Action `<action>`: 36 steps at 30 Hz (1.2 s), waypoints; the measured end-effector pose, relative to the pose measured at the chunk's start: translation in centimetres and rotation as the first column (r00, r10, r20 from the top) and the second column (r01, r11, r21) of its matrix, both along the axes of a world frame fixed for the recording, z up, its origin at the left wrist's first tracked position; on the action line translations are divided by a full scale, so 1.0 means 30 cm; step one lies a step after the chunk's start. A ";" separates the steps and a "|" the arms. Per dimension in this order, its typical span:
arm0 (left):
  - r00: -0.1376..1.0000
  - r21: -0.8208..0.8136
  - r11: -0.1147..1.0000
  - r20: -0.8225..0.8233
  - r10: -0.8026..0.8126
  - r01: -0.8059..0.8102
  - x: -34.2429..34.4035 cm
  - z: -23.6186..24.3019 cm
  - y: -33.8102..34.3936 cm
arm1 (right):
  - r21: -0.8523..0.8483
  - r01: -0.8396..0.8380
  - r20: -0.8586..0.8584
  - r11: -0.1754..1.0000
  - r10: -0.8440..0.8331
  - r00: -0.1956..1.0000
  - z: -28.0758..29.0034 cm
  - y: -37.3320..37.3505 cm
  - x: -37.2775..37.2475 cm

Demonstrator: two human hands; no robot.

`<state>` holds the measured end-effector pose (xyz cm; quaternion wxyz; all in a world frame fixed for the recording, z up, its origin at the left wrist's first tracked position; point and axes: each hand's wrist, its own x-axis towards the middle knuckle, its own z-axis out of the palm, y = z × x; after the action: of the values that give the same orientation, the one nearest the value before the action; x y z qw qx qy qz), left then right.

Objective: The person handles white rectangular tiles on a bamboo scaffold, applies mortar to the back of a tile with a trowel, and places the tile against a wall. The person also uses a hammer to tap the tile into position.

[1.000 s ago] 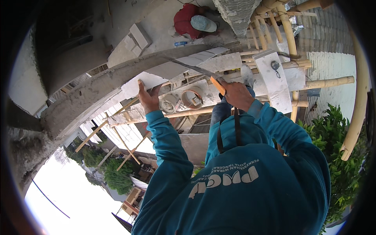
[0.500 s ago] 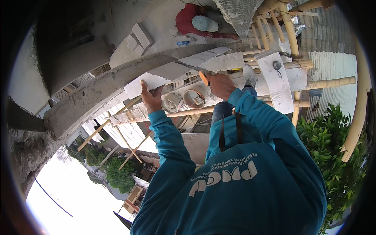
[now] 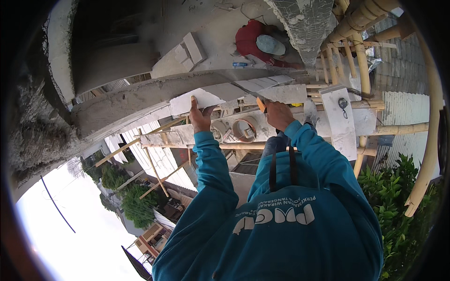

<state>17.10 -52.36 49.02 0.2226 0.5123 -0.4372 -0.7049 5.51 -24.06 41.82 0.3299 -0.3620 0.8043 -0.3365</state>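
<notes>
My left hand (image 3: 200, 119) grips the near edge of a white lightweight block (image 3: 211, 95), its thumb raised against the block's side and the other fingers partly hidden. My right hand (image 3: 279, 114) is closed around the orange handle (image 3: 261, 104) of a handsaw. The saw's dark, thin blade (image 3: 243, 89) slants from the handle toward the far left, lying against the block; how deep it sits cannot be made out. More pale blocks (image 3: 267, 83) line the wall top just beyond the blade.
Below my hands are a bucket (image 3: 244, 129) and bamboo poles (image 3: 253, 146). A long white block (image 3: 338, 122) bearing a dark round object (image 3: 343, 102) lies to the right. Beyond the wall crouches a person in red (image 3: 255, 42), near stacked blocks (image 3: 193, 49). The ground lies far below on the left.
The whole view has shifted, so everything appears lower and further right. Both hands keep their holds on the block and the saw; the saw handle sits slightly differently against the wall.
</notes>
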 end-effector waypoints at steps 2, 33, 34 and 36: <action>0.997 -0.024 0.998 0.051 0.062 -0.061 0.027 0.000 0.017 | 0.033 -0.016 0.014 0.999 0.016 1.000 0.096 0.105 -0.014; 0.997 -0.028 0.998 0.052 0.063 -0.061 0.024 0.026 0.050 | 0.134 -0.067 0.165 0.989 0.045 0.985 0.115 0.375 -0.045; 0.997 -0.042 0.998 0.052 0.056 -0.054 0.010 0.024 0.034 | 0.125 -0.064 0.149 0.990 0.045 0.988 0.071 0.320 -0.026; 0.998 -0.055 0.998 0.067 0.017 -0.014 -0.023 0.015 0.039 | 0.052 -0.039 0.051 0.998 0.036 0.998 -0.077 0.093 -0.009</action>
<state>16.41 -51.19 49.46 0.2271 0.5328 -0.4594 -0.6734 5.24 -21.26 39.50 0.3656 -0.3597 0.7975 -0.3176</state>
